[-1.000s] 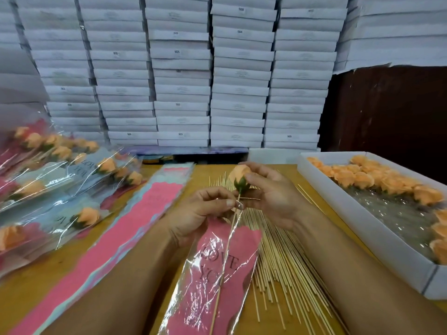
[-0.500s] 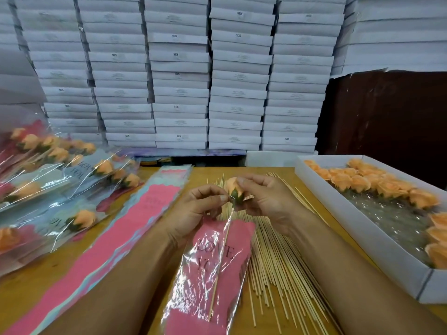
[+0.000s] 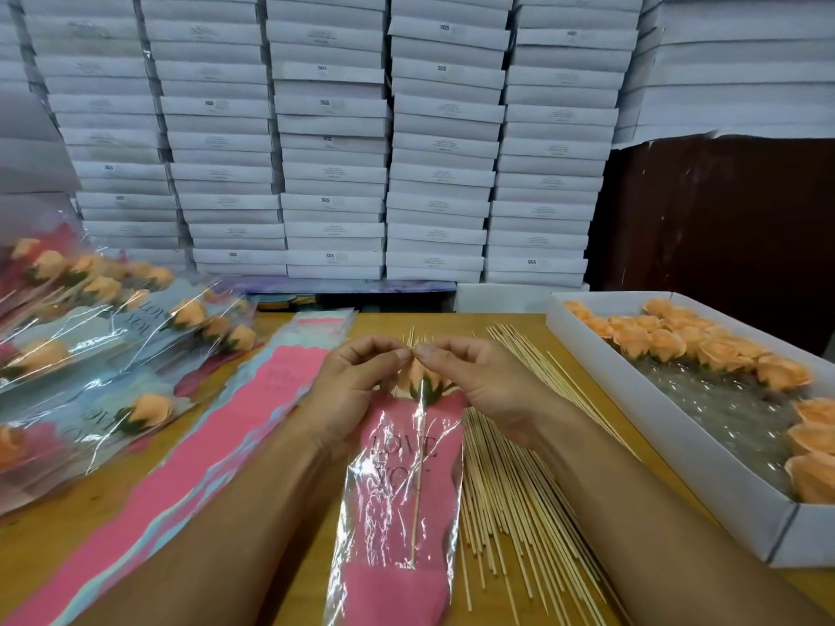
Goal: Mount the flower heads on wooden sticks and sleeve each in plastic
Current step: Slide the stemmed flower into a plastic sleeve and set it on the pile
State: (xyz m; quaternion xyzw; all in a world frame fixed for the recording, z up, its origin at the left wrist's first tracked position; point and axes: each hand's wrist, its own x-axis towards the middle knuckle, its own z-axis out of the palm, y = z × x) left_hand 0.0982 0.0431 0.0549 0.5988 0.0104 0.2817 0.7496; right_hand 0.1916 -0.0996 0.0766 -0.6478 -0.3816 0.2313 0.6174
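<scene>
Both hands (image 3: 420, 390) – sleeve (image 3: 397, 490) top pinched

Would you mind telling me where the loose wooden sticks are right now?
In the head view the sticks lie fanned on the table, right of centre, between the pink sleeve and the white box, partly under the right hand.
</scene>
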